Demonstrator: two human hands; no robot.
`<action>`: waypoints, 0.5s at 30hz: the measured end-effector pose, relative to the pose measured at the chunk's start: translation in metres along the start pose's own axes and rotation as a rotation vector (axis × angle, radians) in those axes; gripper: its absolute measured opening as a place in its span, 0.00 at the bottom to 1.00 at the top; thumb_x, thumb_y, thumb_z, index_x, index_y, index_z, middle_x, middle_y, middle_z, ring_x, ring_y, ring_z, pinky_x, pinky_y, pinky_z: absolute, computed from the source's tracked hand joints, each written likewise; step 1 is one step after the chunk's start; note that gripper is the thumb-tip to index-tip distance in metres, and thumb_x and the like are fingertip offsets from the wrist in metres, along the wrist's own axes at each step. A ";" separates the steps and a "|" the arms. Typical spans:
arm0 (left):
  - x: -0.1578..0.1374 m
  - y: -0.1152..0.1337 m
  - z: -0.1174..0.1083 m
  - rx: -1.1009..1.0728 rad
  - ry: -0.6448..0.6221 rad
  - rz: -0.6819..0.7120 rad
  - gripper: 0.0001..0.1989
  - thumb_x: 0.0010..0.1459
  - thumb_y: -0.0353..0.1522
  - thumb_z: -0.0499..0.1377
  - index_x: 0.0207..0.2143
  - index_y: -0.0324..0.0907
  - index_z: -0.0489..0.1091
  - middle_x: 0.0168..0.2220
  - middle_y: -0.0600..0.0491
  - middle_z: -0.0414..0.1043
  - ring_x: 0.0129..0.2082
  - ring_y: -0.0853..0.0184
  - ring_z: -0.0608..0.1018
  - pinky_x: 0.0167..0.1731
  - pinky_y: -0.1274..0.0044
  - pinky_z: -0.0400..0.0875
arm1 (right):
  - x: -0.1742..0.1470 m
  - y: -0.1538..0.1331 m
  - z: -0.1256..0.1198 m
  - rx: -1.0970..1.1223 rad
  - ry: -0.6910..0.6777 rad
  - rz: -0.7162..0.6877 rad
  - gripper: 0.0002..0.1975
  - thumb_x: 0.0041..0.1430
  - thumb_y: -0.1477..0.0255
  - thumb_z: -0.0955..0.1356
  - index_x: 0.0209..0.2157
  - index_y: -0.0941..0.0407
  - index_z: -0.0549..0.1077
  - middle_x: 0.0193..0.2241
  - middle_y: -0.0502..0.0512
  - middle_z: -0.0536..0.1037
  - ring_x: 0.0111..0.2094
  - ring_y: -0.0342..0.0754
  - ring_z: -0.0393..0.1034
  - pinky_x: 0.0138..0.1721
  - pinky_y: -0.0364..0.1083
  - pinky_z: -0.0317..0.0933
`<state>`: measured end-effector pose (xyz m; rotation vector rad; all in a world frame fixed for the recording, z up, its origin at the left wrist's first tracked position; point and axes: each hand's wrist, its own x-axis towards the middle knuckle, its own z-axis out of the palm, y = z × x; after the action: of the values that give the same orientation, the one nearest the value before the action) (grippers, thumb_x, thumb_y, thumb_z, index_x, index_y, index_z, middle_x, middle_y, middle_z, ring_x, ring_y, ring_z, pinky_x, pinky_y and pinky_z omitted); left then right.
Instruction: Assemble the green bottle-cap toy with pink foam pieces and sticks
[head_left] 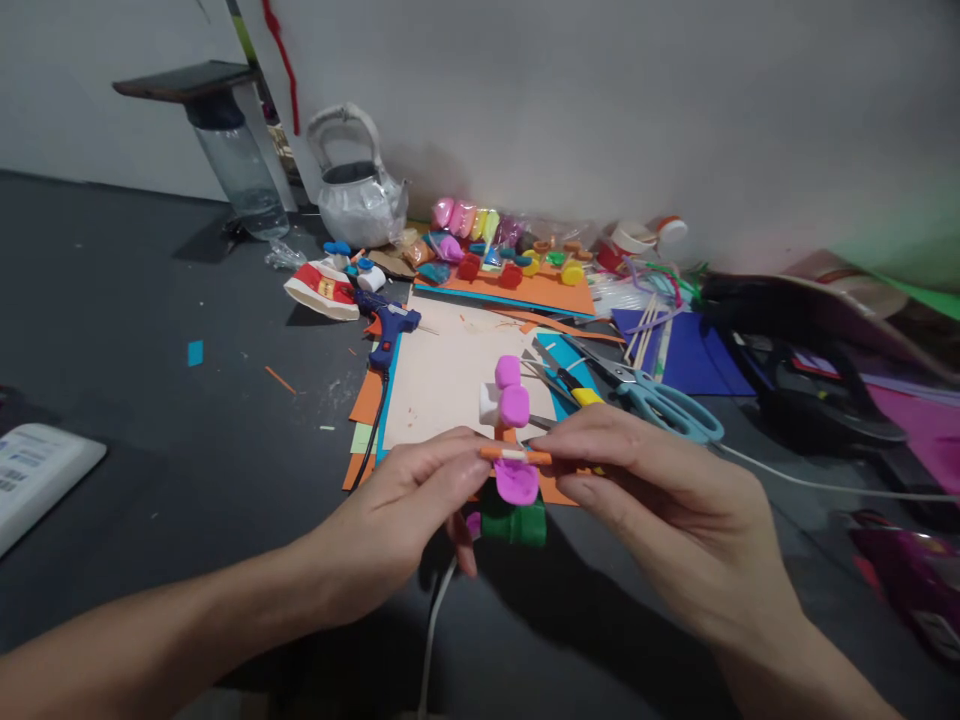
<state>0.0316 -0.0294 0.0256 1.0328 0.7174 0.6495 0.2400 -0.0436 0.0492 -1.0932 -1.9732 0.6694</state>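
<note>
Between my hands is a small craft model (514, 407) with rounded pink pieces, a white piece and a short orange strip (537, 457) crossing it. My left hand (420, 500) pinches the strip's left end between thumb and fingers. My right hand (667, 500) is closed at its right end, thumb below and fingers above. Under the strip hangs a pink cup-shaped piece (517, 484). A dark green rounded piece (514, 523) shows lower down; whether it joins the model I cannot tell.
Beyond my hands lies a cream sheet (442, 375) on coloured sheets. A blue glue gun (390, 328) rests at its left; scissors (667, 400) and a yellow-handled cutter (585, 395) lie right. A kettle (360, 205), water bottle (240, 170) and bagged coloured clay (469, 220) stand behind.
</note>
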 end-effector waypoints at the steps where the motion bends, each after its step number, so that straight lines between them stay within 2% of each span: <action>1: -0.001 0.000 0.000 0.020 -0.005 -0.008 0.19 0.65 0.43 0.54 0.44 0.37 0.76 0.33 0.51 0.68 0.24 0.72 0.71 0.25 0.78 0.72 | 0.001 0.000 0.000 0.011 -0.005 0.016 0.11 0.63 0.74 0.68 0.44 0.47 0.77 0.36 0.48 0.81 0.36 0.43 0.76 0.38 0.42 0.69; 5: -0.001 0.002 -0.001 0.077 -0.012 -0.045 0.21 0.64 0.46 0.53 0.36 0.36 0.73 0.26 0.56 0.64 0.21 0.73 0.69 0.23 0.79 0.68 | 0.006 0.001 0.002 0.046 -0.021 0.065 0.07 0.62 0.71 0.70 0.42 0.48 0.78 0.33 0.47 0.81 0.32 0.42 0.76 0.34 0.39 0.68; 9: 0.001 0.004 0.000 0.091 -0.004 -0.035 0.20 0.65 0.45 0.53 0.32 0.37 0.70 0.28 0.56 0.62 0.22 0.74 0.68 0.24 0.80 0.68 | 0.010 0.002 0.006 0.080 -0.015 0.070 0.04 0.61 0.69 0.71 0.38 0.51 0.79 0.32 0.50 0.81 0.32 0.44 0.77 0.33 0.40 0.69; 15: 0.001 0.006 -0.001 0.148 -0.006 -0.038 0.19 0.66 0.42 0.51 0.33 0.38 0.72 0.29 0.56 0.62 0.23 0.74 0.68 0.24 0.80 0.68 | 0.008 0.007 0.008 0.073 -0.009 0.000 0.05 0.61 0.72 0.70 0.40 0.50 0.77 0.31 0.49 0.81 0.32 0.43 0.76 0.33 0.40 0.68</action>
<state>0.0303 -0.0260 0.0311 1.1533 0.7872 0.5668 0.2338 -0.0335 0.0421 -1.0480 -1.9412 0.7412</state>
